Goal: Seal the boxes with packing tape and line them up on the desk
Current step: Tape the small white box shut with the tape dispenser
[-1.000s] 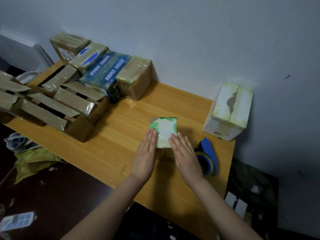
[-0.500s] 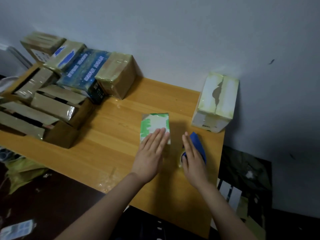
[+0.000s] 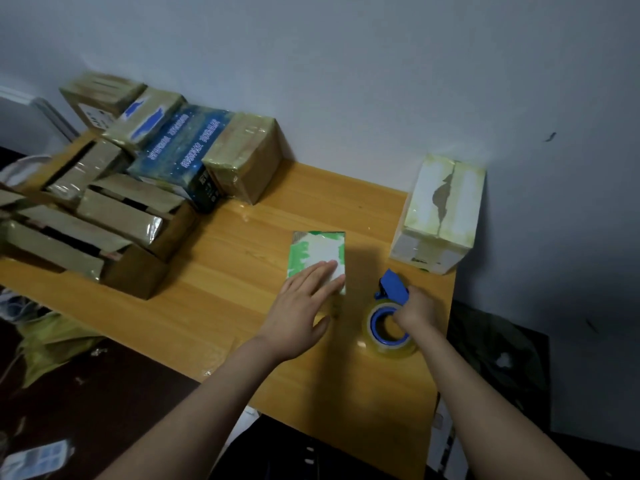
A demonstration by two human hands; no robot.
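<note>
Left grip (image 3: 304, 306) flat, right grip (image 3: 417, 310) curled

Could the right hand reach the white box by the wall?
Probably yes. The white box stands just beyond the right hand, with only desk between them, though that hand grips the tape dispenser.

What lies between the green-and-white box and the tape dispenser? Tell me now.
Only bare desk, in shadow, separates the green-and-white box from the tape dispenser, as the head view shows.
</note>
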